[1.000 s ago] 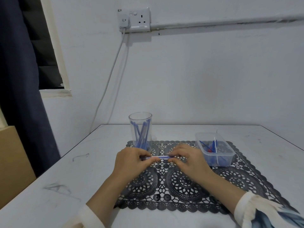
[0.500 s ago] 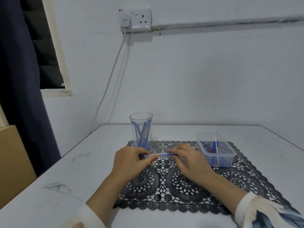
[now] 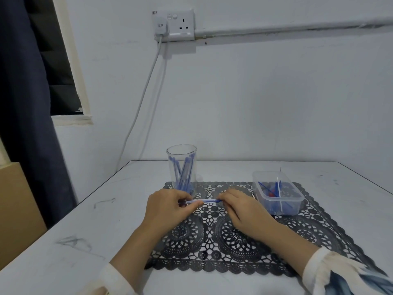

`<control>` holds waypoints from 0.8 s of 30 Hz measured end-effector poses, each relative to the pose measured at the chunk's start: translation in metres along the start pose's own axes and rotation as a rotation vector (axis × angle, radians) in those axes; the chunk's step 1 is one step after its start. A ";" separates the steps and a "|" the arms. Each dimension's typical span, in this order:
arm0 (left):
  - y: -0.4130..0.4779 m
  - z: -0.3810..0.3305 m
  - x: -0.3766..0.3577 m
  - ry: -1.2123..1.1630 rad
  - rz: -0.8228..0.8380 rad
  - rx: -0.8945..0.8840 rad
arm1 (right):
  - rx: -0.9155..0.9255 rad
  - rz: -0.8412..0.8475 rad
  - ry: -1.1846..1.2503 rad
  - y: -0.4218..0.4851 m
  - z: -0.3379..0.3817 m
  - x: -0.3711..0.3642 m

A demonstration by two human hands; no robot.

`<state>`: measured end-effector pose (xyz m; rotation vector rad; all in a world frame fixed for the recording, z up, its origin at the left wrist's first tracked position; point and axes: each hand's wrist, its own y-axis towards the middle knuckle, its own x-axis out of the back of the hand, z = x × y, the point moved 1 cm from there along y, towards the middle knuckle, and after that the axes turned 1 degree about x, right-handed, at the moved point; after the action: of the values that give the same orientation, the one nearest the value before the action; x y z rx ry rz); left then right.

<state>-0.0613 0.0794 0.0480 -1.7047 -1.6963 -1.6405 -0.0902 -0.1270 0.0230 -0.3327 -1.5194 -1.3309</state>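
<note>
A clear cup of blue pens stands at the back left corner of the black lace mat, just behind your left hand. Your left fingers curl round one end of a blue pen, which is held level over the mat, and your right hand pinches the other end. Further right, a clear tub sits on the mat on the white surface.

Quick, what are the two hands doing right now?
Left hand: closed, pinching one end of the thin blue plastic pen.
Right hand: closed, pinching the other end of the same pen.
</note>
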 end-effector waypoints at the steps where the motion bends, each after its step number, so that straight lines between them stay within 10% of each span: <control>1: 0.000 0.000 0.000 -0.002 -0.003 -0.003 | 0.004 0.015 -0.006 0.000 0.000 0.000; 24: -0.001 0.004 -0.004 -0.122 -0.020 -0.015 | 0.030 -0.121 -0.045 0.000 -0.001 0.012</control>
<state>-0.0589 0.0803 0.0430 -1.8345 -1.7651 -1.5914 -0.0945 -0.1324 0.0328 -0.2563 -1.6168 -1.4010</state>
